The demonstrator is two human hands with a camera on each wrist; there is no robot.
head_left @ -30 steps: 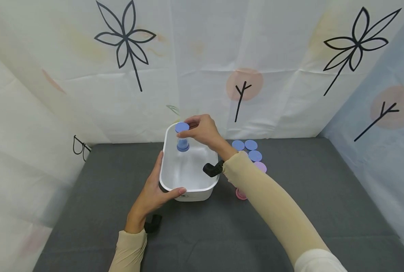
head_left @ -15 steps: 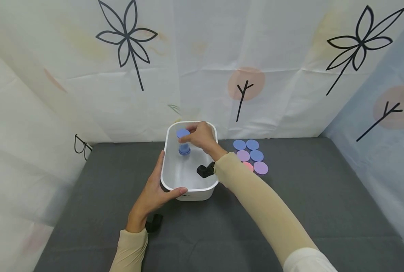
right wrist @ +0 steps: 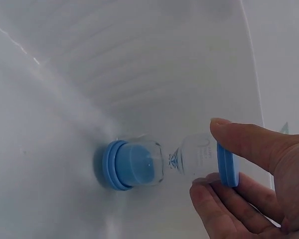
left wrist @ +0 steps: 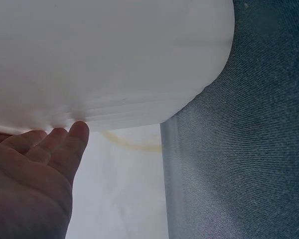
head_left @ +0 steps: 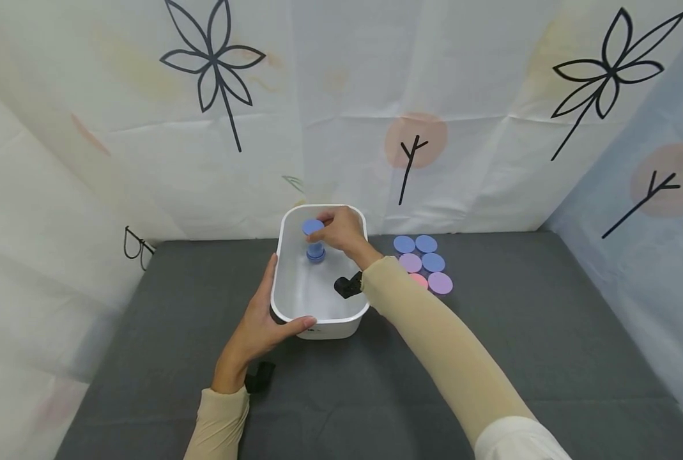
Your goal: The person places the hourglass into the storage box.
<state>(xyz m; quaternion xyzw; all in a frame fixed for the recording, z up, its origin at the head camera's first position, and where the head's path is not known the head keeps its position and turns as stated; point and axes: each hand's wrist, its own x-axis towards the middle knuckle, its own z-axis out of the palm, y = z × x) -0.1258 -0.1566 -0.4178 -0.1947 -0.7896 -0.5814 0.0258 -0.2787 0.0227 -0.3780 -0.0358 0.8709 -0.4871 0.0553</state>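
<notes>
A blue-capped sand timer [head_left: 313, 227] stands upright inside a white tub [head_left: 295, 313], its blue sand [right wrist: 135, 164] in the lower bulb. My right hand [head_left: 344, 229] pinches its upper end, thumb on one side and fingers on the other, in the right wrist view. The lower cap [right wrist: 112, 164] is close to the tub floor. My left hand [head_left: 263, 329] rests against the tub's near left corner, thumb along the front rim. Its straight fingertips [left wrist: 78, 130] press on the tub's outer wall in the left wrist view.
Right of the tub, several round caps in blue [head_left: 425, 243], purple [head_left: 440, 283] and pink [head_left: 419, 280] stand in a cluster, partly behind my right sleeve [head_left: 433, 326]. A dark grey cloth [head_left: 548, 319] covers the table, which meets a patterned white curtain [head_left: 462, 160] behind.
My right hand has lowered the sand timer deeper into the tub and shifted it slightly right. The right forearm has come down left, uncovering more caps. My left hand stays put.
</notes>
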